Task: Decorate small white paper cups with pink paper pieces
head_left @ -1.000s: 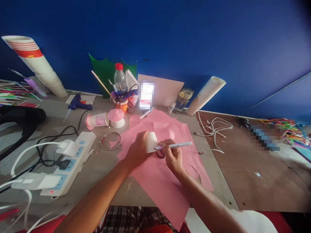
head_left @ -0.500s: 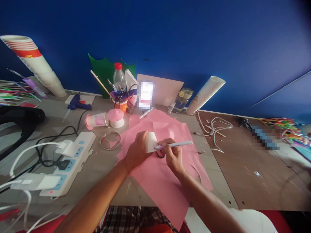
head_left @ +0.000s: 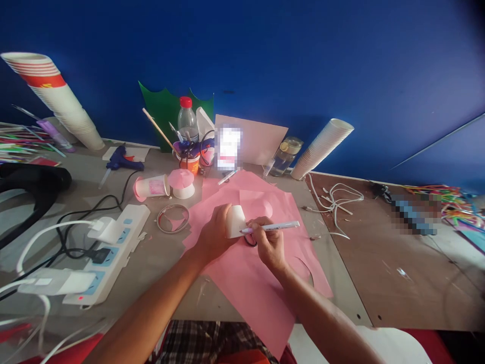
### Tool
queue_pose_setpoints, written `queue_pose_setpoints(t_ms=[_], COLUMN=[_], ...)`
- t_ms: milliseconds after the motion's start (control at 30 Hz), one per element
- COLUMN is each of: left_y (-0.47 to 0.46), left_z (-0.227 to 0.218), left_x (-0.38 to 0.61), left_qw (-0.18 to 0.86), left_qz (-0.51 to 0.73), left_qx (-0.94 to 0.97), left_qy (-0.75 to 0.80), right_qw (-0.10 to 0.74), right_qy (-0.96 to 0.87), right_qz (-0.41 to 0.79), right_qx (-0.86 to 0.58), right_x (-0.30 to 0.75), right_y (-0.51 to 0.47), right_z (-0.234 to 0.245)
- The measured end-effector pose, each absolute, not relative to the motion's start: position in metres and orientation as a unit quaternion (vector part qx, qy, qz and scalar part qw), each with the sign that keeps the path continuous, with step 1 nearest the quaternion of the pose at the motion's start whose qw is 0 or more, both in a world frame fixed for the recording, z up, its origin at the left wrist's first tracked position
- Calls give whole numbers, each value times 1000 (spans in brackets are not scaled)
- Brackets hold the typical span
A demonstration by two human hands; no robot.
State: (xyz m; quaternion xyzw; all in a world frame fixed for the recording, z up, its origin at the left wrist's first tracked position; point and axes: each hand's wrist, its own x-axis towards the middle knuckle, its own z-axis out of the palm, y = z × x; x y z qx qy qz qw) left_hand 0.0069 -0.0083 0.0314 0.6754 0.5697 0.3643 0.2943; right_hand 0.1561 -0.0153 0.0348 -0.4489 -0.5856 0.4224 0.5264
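Observation:
My left hand (head_left: 214, 233) is closed around a white paper cup (head_left: 235, 221), held tilted over pink paper (head_left: 242, 293). In my right hand (head_left: 270, 245) is a slim white and purple marker pen (head_left: 282, 226), its tip against or very close to the cup's lower right edge. A dark loop, perhaps a scissors handle (head_left: 250, 240), shows partly between the hands on the paper. Left of my left hand lies a roll of tape (head_left: 173, 219), and behind it stands a small cup with a pink paper top (head_left: 182, 183).
A power strip (head_left: 108, 258) with plugs and cables lies at the left, near a blue glue gun (head_left: 123, 159). At the back stand a bottle (head_left: 187, 121), a glass jar (head_left: 287, 156) and stacked paper cups (head_left: 322, 147). A white cable (head_left: 335, 199) is coiled at right.
Almost nothing differs. The view has shifted very slightly; both hands keep their hold on the cup and the marker pen.

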Motion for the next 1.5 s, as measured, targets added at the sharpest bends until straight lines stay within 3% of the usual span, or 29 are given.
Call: queue_pose_setpoints(t_ms=[633,1500], left_y=[-7,-7], left_z=[24,25], left_x=[3,4], left_qw=[280,271], left_qz=[368,372], left_qx=[692,693], left_qy=[553,554], right_qw=[562,543], right_qy=[-481,-533], right_qz=[501,444], right_qx=[-449,-473], right_x=[159,158], right_y=[-7,-10], right_z=[30,40])
